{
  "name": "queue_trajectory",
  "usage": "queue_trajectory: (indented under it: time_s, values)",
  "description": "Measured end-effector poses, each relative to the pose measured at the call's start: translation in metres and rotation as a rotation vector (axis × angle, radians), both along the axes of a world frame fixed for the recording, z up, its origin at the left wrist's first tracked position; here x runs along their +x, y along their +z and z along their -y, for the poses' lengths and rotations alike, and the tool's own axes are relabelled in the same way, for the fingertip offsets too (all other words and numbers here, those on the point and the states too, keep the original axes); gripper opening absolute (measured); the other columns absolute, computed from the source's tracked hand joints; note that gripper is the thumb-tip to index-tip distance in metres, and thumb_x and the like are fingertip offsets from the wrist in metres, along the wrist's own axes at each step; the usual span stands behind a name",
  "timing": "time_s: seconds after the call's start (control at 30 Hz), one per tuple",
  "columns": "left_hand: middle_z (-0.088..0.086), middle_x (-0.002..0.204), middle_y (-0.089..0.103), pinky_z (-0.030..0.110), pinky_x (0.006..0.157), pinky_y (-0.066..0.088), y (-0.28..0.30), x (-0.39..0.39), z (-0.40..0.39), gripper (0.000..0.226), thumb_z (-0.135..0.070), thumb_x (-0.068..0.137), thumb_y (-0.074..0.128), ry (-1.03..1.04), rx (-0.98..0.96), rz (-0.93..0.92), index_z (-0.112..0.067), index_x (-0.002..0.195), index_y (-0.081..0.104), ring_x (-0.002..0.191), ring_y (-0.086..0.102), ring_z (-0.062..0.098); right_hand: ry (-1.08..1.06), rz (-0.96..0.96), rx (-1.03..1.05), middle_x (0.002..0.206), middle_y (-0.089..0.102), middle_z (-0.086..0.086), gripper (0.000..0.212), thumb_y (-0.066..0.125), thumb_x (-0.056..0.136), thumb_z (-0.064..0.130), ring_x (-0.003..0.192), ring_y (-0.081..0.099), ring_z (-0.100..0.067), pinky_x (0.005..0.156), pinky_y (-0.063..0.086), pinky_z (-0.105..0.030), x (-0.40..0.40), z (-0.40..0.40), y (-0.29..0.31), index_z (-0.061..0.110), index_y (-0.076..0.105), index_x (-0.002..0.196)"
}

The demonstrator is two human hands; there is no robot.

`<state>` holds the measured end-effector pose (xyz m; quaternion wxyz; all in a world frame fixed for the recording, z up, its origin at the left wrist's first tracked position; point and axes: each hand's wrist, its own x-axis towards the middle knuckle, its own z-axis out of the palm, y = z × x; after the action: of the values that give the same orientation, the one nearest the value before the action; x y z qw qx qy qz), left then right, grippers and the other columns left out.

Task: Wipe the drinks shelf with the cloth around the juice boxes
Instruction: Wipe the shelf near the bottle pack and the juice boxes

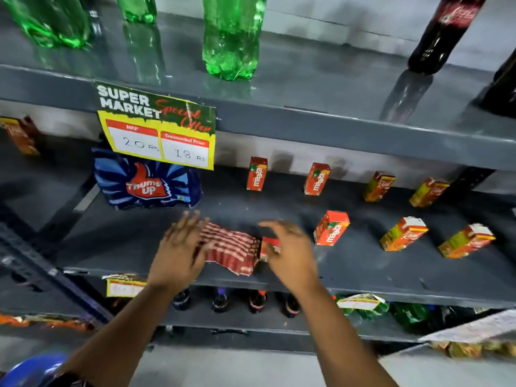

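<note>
Though blurred, left hand seemingly flat on cloth.

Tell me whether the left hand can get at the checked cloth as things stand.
Probably yes: the left hand is open at the left edge of the checked cloth, with nothing between them on the shelf.

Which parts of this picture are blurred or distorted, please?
Head view: both hands, left hand and right hand, are motion-blurred over the sharper checked cloth; wide-angle bowing tilts the juice boxes; the upper shelf mirrors the green bottles.
</note>
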<state>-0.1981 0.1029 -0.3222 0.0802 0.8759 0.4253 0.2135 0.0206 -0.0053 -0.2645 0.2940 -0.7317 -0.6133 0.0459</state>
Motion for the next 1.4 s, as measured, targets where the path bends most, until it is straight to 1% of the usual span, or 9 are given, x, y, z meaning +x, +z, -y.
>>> queue_trajectory:
  time_s: [0.13,0.33,0.47,0.63,0.93,1.13,1.2,1.33,1.4]
  values:
    - [0.003,0.153,0.031,0.041,0.113,0.022,-0.017,0.017,0.014,0.059,-0.050,0.092,0.023,-0.092,-0.049,-0.179,-0.024,0.143,0.036,0.142,0.021,0.020,-0.146,0.009,-0.352,0.130,0.051,-0.004,0.068,0.071,0.070,0.026,0.121,0.047,-0.026,0.098,0.041,-0.041,0.044,0.026,-0.019,0.023,0.041,0.132]
    - [0.003,0.142,0.048,0.045,0.096,0.041,-0.022,0.000,0.036,0.050,-0.048,0.092,0.031,0.004,-0.009,-0.199,-0.028,0.136,0.043,0.131,0.042,0.025,-0.161,-0.227,-0.196,0.098,0.064,0.002,0.039,0.076,0.066,0.023,0.089,0.061,-0.016,0.077,0.051,-0.035,0.040,0.018,-0.020,0.030,0.055,0.098]
    - [0.002,0.144,0.046,0.046,0.103,0.034,-0.024,-0.010,0.033,0.051,-0.049,0.092,0.028,-0.003,-0.020,-0.217,-0.028,0.136,0.042,0.133,0.039,0.024,-0.271,-0.233,-0.107,0.096,0.064,-0.004,0.035,0.078,0.065,0.025,0.083,0.062,-0.021,0.073,0.050,-0.029,0.027,-0.007,0.007,0.021,0.065,0.097]
    - [0.002,0.148,0.040,0.041,0.111,0.018,-0.029,-0.010,0.036,0.049,-0.048,0.094,0.031,-0.004,-0.047,-0.158,-0.030,0.140,0.036,0.139,0.028,0.022,-0.357,-0.201,-0.196,0.084,0.069,-0.008,0.031,0.073,0.066,0.037,0.078,0.067,-0.027,0.065,0.055,-0.031,0.011,-0.053,0.031,0.012,0.065,0.083]
    - [0.002,0.148,0.040,0.041,0.108,0.025,-0.026,-0.009,0.038,0.051,-0.048,0.093,0.032,0.010,-0.067,-0.118,-0.028,0.139,0.038,0.138,0.029,0.022,-0.308,-0.015,-0.524,0.099,0.067,-0.005,0.051,0.068,0.073,0.054,0.087,0.065,-0.024,0.060,0.042,-0.027,-0.010,-0.099,0.052,0.014,0.061,0.105]
    - [0.002,0.150,0.037,0.042,0.109,0.023,-0.027,-0.009,0.037,0.053,-0.049,0.093,0.029,0.004,-0.083,-0.121,-0.029,0.141,0.036,0.140,0.026,0.021,-0.244,-0.029,-0.617,0.098,0.061,0.000,0.073,0.065,0.063,0.074,0.095,0.062,-0.026,0.066,0.043,-0.030,-0.002,-0.090,0.063,0.016,0.058,0.107]
    - [0.002,0.150,0.037,0.041,0.109,0.022,-0.026,-0.008,0.038,0.053,-0.049,0.093,0.028,0.005,-0.077,-0.112,-0.028,0.141,0.036,0.140,0.026,0.021,-0.268,0.078,-0.482,0.098,0.062,-0.004,0.074,0.058,0.065,0.078,0.097,0.061,-0.028,0.066,0.041,-0.031,-0.005,-0.079,0.068,0.016,0.058,0.105]
    - [0.004,0.149,0.038,0.041,0.110,0.022,-0.025,-0.005,0.040,0.058,-0.050,0.090,0.028,0.016,-0.092,-0.072,-0.025,0.141,0.037,0.140,0.027,0.022,-0.059,0.172,0.109,0.097,0.065,-0.010,0.020,0.055,0.088,0.028,0.087,0.062,-0.028,0.061,0.043,-0.028,-0.039,-0.044,0.052,0.015,0.058,0.103]
    - [0.007,0.148,0.039,0.039,0.110,0.021,-0.024,-0.003,0.042,0.063,-0.049,0.088,0.030,0.014,-0.110,-0.052,-0.019,0.143,0.034,0.139,0.029,0.023,0.225,-0.002,-0.091,0.117,0.061,-0.011,0.042,0.057,0.082,0.011,0.102,0.060,-0.027,0.077,0.051,-0.033,-0.059,-0.033,0.030,0.016,0.051,0.123]
